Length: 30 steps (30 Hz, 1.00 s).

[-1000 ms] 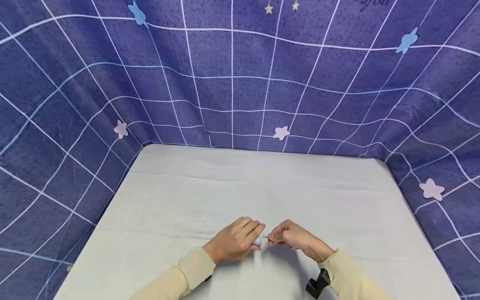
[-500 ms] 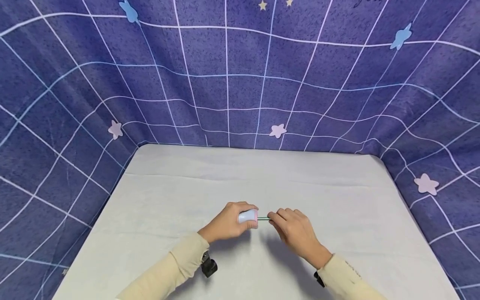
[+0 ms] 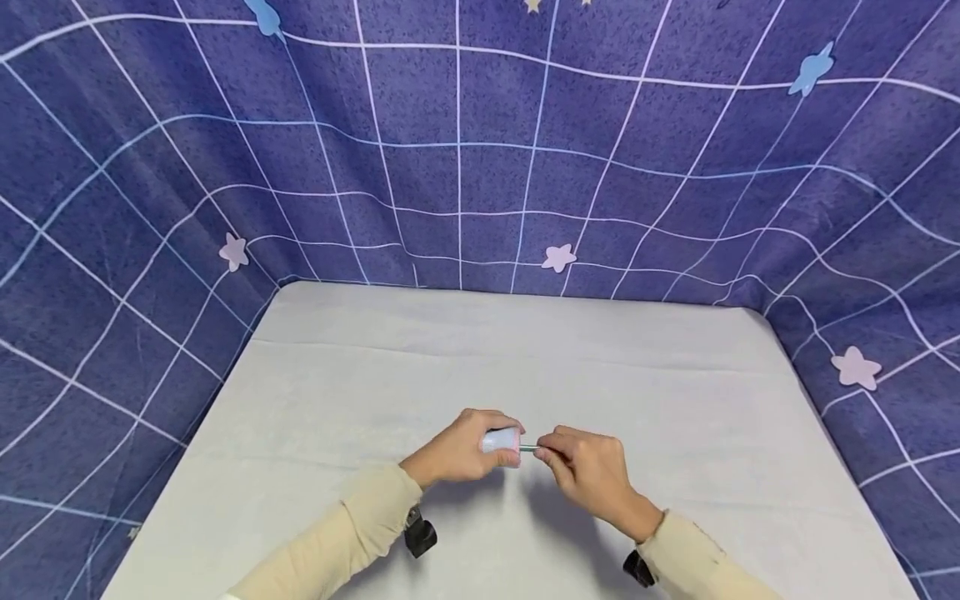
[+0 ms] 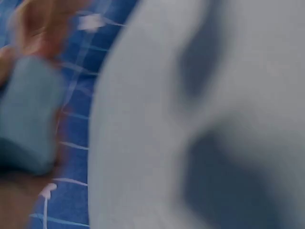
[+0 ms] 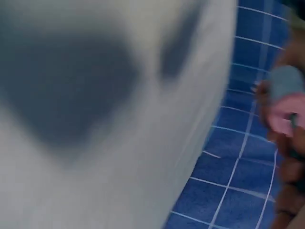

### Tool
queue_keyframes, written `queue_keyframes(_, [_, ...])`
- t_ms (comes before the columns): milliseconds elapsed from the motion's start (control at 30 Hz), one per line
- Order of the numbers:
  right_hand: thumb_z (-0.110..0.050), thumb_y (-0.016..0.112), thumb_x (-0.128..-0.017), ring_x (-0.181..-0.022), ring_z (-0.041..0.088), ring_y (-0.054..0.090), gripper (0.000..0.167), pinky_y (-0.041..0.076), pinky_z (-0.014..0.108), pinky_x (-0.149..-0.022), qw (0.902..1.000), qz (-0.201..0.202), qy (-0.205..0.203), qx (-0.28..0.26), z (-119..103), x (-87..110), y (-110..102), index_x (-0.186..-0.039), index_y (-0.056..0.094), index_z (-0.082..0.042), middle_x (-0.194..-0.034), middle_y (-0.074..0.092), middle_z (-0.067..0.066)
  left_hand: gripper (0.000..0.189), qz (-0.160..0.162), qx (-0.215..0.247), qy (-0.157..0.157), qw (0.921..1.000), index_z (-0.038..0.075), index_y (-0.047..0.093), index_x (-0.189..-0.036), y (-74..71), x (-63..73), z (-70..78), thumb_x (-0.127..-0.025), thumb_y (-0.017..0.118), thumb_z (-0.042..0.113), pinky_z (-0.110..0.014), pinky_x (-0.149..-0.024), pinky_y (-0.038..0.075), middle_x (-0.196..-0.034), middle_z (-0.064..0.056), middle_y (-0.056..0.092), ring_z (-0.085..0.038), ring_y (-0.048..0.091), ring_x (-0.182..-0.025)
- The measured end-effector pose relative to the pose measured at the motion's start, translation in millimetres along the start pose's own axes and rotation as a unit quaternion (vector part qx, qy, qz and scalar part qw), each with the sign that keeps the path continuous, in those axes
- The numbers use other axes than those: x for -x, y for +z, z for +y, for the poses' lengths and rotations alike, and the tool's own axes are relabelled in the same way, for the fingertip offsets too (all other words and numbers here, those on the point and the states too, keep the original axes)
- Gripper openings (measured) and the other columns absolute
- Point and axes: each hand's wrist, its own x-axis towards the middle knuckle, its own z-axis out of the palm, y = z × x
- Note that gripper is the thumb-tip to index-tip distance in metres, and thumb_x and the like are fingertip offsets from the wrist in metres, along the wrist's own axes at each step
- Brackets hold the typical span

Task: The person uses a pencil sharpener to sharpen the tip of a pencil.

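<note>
My left hand (image 3: 456,448) grips a small rounded pencil sharpener (image 3: 498,440), light blue with a pink end that faces right. From that end sticks a thin dark green pencil (image 3: 528,448), and my right hand (image 3: 596,467) pinches it between thumb and fingers. Both hands are held above the table, as their shadows show. In the left wrist view the blue body of the sharpener (image 4: 31,112) is blurred. The right wrist view shows its pink end with a dark hole where the pencil enters. The pencil's tip is hidden inside.
A white cloth covers the table (image 3: 480,358). Purple-blue curtains (image 3: 480,167) with grid lines and stars enclose the back and both sides. Black wrist cameras (image 3: 420,533) hang under both sleeves.
Both hands have risen in view from their lower spot of a second ago. My right hand has turned about the pencil, and less of the pencil shows than half a second ago.
</note>
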Motion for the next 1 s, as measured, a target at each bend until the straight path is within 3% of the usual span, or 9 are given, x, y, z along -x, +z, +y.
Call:
queue_keyframes(100, [-0.023, 0.07, -0.085, -0.045, -0.004, 0.034, 0.008, 0.028, 0.016, -0.042, 0.9749, -0.119, 0.143, -0.122, -4, -2.3, -10, -0.079, 0.076, -0.021, -0.061, 0.06, -0.015, 0.041, 0.055, -0.153, 0.096, 0.9821, 0.003, 0.064, -0.115, 11.8, 5.1, -0.4, -0.083, 0.073, 0.027, -0.022, -0.075, 0.049, -0.098, -0.004, 0.065, -0.011, 0.057, -0.085])
queue_keyframes(167, [-0.021, 0.067, -0.087, -0.047, -0.002, 0.036, 0.014, 0.031, 0.018, -0.046, 0.9301, -0.192, 0.218, -0.225, -2, -4.6, -14, -0.081, 0.076, -0.013, -0.06, 0.06, -0.012, 0.045, 0.082, -0.25, 0.168, 0.95, 0.003, 0.062, -0.115, 17.2, 8.2, -1.9, -0.083, 0.073, 0.033, -0.023, -0.082, 0.049, -0.1, -0.004, 0.064, -0.013, 0.058, -0.09])
queue_keyframes(333, [-0.017, 0.061, -0.09, -0.042, 0.003, 0.025, 0.025, 0.023, 0.018, -0.041, 0.7573, -0.323, 0.344, -0.451, 11, -8.7, -15, -0.078, 0.072, 0.001, -0.047, 0.043, -0.008, 0.044, 0.137, -0.455, 0.326, 0.8175, 0.003, 0.061, -0.112, 21.3, 10.2, -6.2, -0.095, 0.051, 0.042, -0.025, -0.077, 0.049, -0.099, -0.003, 0.063, -0.014, 0.057, -0.085])
queue_keyframes(400, [-0.018, 0.06, -0.09, -0.04, 0.004, 0.019, 0.024, 0.017, 0.018, -0.037, 0.722, -0.35, 0.361, -0.475, 15, -9.7, -14, -0.078, 0.071, 0.0, -0.045, 0.037, -0.009, 0.047, 0.158, -0.501, 0.366, 0.768, 0.003, 0.061, -0.111, 21.6, 9.2, -8.6, -0.101, 0.038, 0.042, -0.025, -0.073, 0.049, -0.098, -0.004, 0.064, -0.014, 0.057, -0.083])
queue_keyframes(467, [-0.019, 0.06, -0.091, -0.04, 0.004, 0.021, 0.027, 0.017, 0.018, -0.037, 0.723, -0.359, 0.352, -0.474, 18, -11.2, -13, -0.081, 0.071, 0.004, -0.046, 0.039, -0.009, 0.05, 0.171, -0.52, 0.383, 0.7441, 0.001, 0.062, -0.111, 20.2, 8.0, -10.2, -0.104, 0.03, 0.038, -0.025, -0.073, 0.05, -0.098, -0.006, 0.065, -0.014, 0.059, -0.083])
queue_keyframes(567, [-0.021, 0.056, -0.094, -0.042, 0.004, 0.026, 0.034, 0.021, 0.018, -0.04, 0.7589, -0.34, 0.327, -0.449, 20, -13.7, -12, -0.091, 0.068, 0.011, -0.049, 0.042, -0.008, 0.046, 0.163, -0.512, 0.361, 0.7618, 0.0, 0.061, -0.113, 14.8, 5.4, -10.4, -0.103, 0.034, 0.036, -0.026, -0.076, 0.051, -0.099, -0.006, 0.065, -0.015, 0.059, -0.085])
queue_keyframes(700, [-0.031, 0.042, -0.101, -0.053, 0.006, 0.045, 0.047, 0.036, 0.02, -0.05, 0.7865, -0.291, 0.318, -0.442, 23, -20.7, -16, -0.107, 0.064, 0.01, -0.069, 0.06, 0.001, 0.043, 0.13, -0.447, 0.293, 0.8354, 0.001, 0.059, -0.115, 0.4, 0.7, -8.6, -0.091, 0.058, 0.038, -0.027, -0.08, 0.049, -0.101, -0.005, 0.063, -0.016, 0.056, -0.088])
queue_keyframes(867, [-0.04, 0.03, -0.104, -0.091, 0.015, 0.066, 0.06, 0.052, 0.033, -0.075, 0.7641, -0.234, 0.32, -0.509, 31, -29.4, -26, -0.128, 0.05, 0.011, -0.116, 0.065, 0.019, 0.049, 0.097, -0.336, 0.202, 0.9149, 0.001, 0.061, -0.115, -14.3, -5.3, -4.2, -0.08, 0.075, 0.031, -0.028, -0.085, 0.048, -0.103, -0.005, 0.063, -0.017, 0.056, -0.093])
queue_keyframes(1000, [-0.04, 0.031, -0.103, -0.104, 0.014, 0.064, 0.062, 0.05, 0.036, -0.087, 0.7463, -0.221, 0.315, -0.544, 34, -32.6, -31, -0.132, 0.044, 0.013, -0.125, 0.061, 0.019, 0.048, 0.069, -0.256, 0.122, 0.9564, 0.0, 0.062, -0.117, -21.6, -8.9, 1.1, -0.08, 0.075, 0.028, -0.029, -0.086, 0.05, -0.104, -0.006, 0.064, -0.017, 0.057, -0.097])
